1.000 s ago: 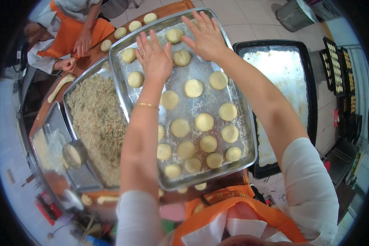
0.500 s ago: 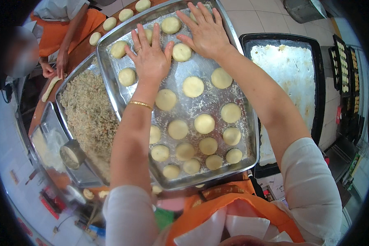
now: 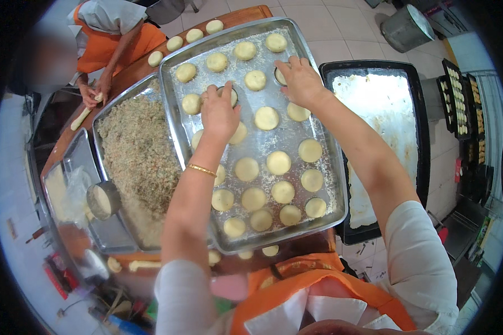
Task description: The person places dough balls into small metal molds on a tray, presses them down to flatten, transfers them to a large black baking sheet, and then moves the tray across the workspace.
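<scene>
Left grip [image 3: 221, 109] and right grip [image 3: 299, 82] curl over smooth, round dough discs [image 3: 280, 77].

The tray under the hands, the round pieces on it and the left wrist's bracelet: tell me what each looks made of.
The tray looks like bare metal, perhaps stainless steel: silvery, with glossy highlights. The round pieces seem to be dough: pale yellow, smooth and matte. The bracelet looks like polished metal, from its yellow shine; solid gold or plating, I cannot tell.
</scene>
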Demonstrator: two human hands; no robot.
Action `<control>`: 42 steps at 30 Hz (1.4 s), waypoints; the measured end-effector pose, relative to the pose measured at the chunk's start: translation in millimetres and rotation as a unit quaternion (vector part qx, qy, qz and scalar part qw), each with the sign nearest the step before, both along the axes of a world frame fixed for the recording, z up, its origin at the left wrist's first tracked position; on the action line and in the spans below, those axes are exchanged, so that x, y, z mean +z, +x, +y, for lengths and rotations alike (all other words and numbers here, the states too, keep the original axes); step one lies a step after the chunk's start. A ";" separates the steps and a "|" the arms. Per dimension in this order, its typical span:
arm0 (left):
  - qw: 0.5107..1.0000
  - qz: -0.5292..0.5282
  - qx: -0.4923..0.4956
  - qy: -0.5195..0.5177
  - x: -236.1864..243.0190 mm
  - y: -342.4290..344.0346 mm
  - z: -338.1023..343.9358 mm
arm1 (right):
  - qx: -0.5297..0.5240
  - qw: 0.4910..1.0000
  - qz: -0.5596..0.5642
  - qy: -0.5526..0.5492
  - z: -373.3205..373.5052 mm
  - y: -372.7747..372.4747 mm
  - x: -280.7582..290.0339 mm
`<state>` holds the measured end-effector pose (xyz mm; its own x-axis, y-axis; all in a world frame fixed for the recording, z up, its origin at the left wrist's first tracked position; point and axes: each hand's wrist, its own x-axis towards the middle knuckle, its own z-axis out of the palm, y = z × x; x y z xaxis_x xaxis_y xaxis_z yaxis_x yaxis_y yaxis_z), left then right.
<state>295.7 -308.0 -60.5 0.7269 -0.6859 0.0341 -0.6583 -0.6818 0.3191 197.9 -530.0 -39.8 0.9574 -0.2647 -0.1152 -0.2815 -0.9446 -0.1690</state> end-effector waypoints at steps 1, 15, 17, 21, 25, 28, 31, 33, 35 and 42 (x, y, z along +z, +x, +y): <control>1.000 0.021 0.008 0.003 3.3 5.3 -2.6 | -0.008 1.000 0.006 0.005 -2.9 4.6 1.3; 0.994 0.006 0.101 -0.039 37.7 40.4 47.5 | -0.031 0.975 -0.196 0.105 34.5 -5.1 19.7; 0.997 -0.005 0.075 0.032 27.5 52.2 56.2 | 0.033 0.980 -0.183 0.070 33.4 12.4 10.0; 0.996 0.014 0.029 0.077 13.5 58.2 58.7 | 0.065 0.992 -0.108 0.023 38.6 36.7 1.8; 0.996 -0.026 0.029 0.085 -0.2 56.3 56.1 | 0.088 0.994 -0.058 -0.022 43.2 41.4 -11.1; 0.996 -0.023 0.020 0.079 0.0 51.1 51.3 | 0.107 0.992 -0.057 -0.022 38.9 41.8 -18.6; 0.998 -0.027 0.033 0.052 -0.1 64.3 51.1 | 0.133 0.986 -0.102 -0.016 43.0 46.4 -18.0; 0.998 -0.026 0.046 -0.038 -1.3 84.1 47.2 | 0.137 0.974 -0.180 -0.011 44.2 54.8 -14.9; 0.991 -0.080 0.069 -0.078 -14.2 100.5 39.0 | 0.128 0.949 -0.289 0.007 50.1 74.1 -18.1; 0.982 -0.183 0.044 0.015 -52.2 105.0 15.9 | 0.063 0.964 -0.250 -0.063 55.7 103.3 -65.0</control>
